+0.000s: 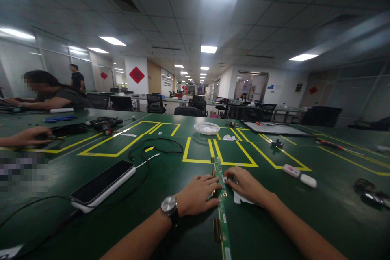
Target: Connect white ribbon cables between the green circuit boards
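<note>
A long, narrow green circuit board [224, 221] with gold-brown flexible tabs along its left side runs away from me on the table. My left hand [196, 196], with a watch [170, 206] on its wrist, holds the board down from the left, thumb and fingertips resting on it. Against the right edge of the board is my right hand [245, 185], its fingers curled in and closed. What those fingers pinch, if anything, is hidden. White paper [239, 199] lies partly under my right hand.
To the left, a phone [103, 180] lies on a white box beside a black cable [148, 174]. A white basket [207, 128] stands ahead. Right of me lie a pink-and-white case [291, 170] and cables [370, 193]. A co-worker's hand [29, 136] rests at far left.
</note>
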Tool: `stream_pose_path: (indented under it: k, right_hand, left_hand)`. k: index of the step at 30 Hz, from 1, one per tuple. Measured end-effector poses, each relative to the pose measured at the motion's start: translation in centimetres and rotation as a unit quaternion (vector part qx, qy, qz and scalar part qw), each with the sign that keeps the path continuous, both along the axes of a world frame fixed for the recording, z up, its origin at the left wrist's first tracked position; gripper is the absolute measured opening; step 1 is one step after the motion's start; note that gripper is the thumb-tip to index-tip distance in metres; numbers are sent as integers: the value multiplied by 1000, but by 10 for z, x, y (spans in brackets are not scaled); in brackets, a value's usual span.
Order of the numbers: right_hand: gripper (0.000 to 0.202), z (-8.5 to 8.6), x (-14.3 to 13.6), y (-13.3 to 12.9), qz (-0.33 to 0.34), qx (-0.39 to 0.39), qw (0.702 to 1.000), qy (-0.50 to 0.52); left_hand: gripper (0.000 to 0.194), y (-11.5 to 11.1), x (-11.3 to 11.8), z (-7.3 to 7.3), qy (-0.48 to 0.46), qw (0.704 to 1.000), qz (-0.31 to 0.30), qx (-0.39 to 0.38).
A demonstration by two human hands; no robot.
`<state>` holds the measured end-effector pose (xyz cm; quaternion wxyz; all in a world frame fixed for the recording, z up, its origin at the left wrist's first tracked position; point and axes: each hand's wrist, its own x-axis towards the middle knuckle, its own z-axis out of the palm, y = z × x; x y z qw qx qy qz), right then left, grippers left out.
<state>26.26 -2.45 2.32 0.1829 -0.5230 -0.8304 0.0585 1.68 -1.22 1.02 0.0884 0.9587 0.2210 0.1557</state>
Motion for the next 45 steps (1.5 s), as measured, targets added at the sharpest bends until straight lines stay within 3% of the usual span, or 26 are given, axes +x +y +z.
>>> stream_pose_path:
  k: [8, 22, 29, 32, 38, 45]
  right_hand:
    - [14, -4, 9, 10, 68, 11, 998, 3]
    - [23, 7, 6, 6, 50, 3, 997, 55]
    - [39, 5, -6, 10, 120, -38, 991, 32]
    - [43, -4, 5, 19, 68, -16, 997, 17]
    - [46, -26, 38, 39, -105, 45, 993, -28]
    - [45, -34, 46, 41, -153, 55, 984, -65]
  left_hand:
    - [44, 3, 0, -1, 3, 1000, 3, -21]
    - [45, 4, 0, 0, 0, 1000, -6, -7]
    - [38, 4, 0, 8, -75, 992, 81, 56]
    - [33, 4, -1, 8, -77, 990, 97, 63]
    - [28, 6, -2, 2, -60, 990, 99, 77]
    - [29, 7, -3, 0, -45, 992, 92, 77]
